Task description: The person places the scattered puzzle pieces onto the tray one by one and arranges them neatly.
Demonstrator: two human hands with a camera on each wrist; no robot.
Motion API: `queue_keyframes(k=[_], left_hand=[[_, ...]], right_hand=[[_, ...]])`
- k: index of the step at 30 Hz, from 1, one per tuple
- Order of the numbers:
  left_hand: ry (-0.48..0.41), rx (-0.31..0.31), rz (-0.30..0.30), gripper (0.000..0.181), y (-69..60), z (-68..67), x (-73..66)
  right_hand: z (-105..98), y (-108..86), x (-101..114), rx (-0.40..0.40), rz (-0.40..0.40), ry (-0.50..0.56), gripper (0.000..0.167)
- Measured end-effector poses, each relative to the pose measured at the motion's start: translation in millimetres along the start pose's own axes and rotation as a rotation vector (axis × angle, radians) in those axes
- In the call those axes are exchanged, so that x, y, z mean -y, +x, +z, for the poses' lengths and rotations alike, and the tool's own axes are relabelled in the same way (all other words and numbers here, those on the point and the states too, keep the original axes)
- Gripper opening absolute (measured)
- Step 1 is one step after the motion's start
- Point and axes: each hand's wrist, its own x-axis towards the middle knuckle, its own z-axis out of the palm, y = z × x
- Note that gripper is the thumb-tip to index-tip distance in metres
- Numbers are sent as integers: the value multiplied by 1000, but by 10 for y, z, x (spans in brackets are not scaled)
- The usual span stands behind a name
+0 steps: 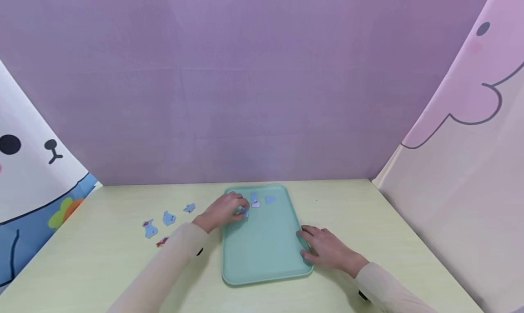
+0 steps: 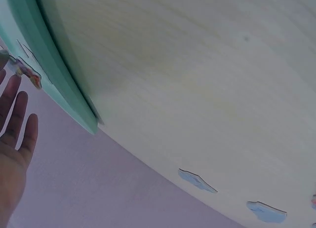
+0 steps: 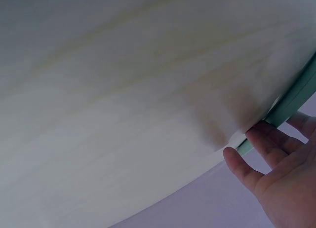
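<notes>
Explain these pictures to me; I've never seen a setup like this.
There is no machine here, just a person's two bare hands. The wide picture comes from a camera worn on the head, looking forward and down. The other two come from cameras on the wrists, each showing that hand's work. On the pale table lies a green tray with two small pieces near its far end. To its left are four loose cutouts, mostly blue. The left hand pinches a printed piece at the tray; the right hand touches the tray's right rim.
</notes>
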Motion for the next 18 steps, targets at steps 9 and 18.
queue_keyframes(k=[9, 18], left_hand=[[-19, 29, -18, 20, 33, 59, 33], [4, 40, -30, 21, 32, 126, 56]], right_hand=[[19, 5, -13, -5, -3, -9, 48], [36, 7, -27, 4, 0, -11, 48]])
